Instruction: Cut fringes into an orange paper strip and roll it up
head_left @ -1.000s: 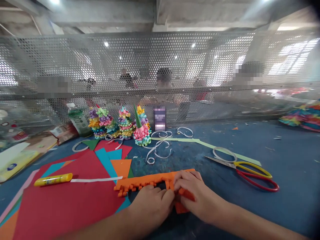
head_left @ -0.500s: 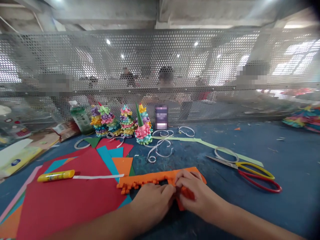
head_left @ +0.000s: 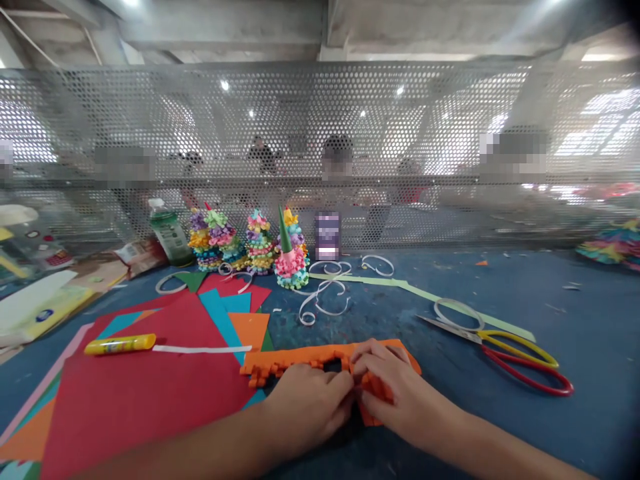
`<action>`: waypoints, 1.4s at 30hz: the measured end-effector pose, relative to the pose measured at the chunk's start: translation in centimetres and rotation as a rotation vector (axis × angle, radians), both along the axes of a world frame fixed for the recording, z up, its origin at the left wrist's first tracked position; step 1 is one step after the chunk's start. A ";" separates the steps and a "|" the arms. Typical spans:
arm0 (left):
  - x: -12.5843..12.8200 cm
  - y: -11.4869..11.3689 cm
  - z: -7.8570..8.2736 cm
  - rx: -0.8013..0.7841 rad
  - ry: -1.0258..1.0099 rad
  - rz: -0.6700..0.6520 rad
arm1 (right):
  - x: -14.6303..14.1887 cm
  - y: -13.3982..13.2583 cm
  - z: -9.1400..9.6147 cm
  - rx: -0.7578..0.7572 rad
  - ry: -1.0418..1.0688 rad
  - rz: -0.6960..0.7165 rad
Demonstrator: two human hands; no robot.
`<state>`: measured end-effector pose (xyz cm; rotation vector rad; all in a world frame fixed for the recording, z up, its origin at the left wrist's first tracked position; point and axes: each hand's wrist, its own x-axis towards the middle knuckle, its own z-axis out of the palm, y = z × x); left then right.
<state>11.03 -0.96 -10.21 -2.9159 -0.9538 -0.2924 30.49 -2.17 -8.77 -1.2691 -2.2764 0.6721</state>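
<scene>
An orange paper strip [head_left: 300, 359] with a notched, blocky fringe lies across the blue work mat [head_left: 525, 427]. My left hand [head_left: 307, 407] and my right hand [head_left: 395, 387] both pinch it, fingertips meeting over a bunched part of the fringe. A yellow glue stick [head_left: 120, 344] lies capped on a red paper sheet [head_left: 145, 400], left of my hands. A thin white paper strip [head_left: 203, 349] runs beside it. To the right sit yellow-and-red-handled scissors [head_left: 500, 350], out of reach of my fingers.
Several quilled paper cone trees [head_left: 291, 260] stand at the back of the mat, with a green bottle [head_left: 171, 235] and a blurred phone [head_left: 328, 235] nearby. White paper curls and a pale green strip [head_left: 420, 293] lie there. Perforated metal mesh [head_left: 320, 113] rises behind, with people beyond it.
The whole scene has drifted slightly right in view as my head moved. My hands stay together on the orange strip, with the fringe between them bunched a little tighter.
</scene>
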 end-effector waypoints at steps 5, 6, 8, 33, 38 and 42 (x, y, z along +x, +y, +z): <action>0.1 0.0 0.0 -0.006 -0.038 0.034 | 0.0 -0.2 0.1 -0.019 0.070 -0.017; 0.1 0.0 0.0 -0.001 -0.044 0.037 | 0.0 -0.1 0.1 -0.033 0.098 -0.027; 0.2 0.0 0.0 0.029 -0.052 0.026 | -0.1 0.0 0.0 -0.085 0.162 -0.037; 0.1 -0.1 0.3 -0.085 -0.051 0.053 | 0.4 1.5 -1.6 -0.163 0.339 0.075; 0.1 0.1 -0.3 0.021 -0.035 -0.001 | 0.5 1.6 -1.6 -0.138 0.337 0.083; 0.1 0.3 -1.0 0.126 0.002 -0.045 | 0.4 1.4 -1.3 -0.124 0.319 0.069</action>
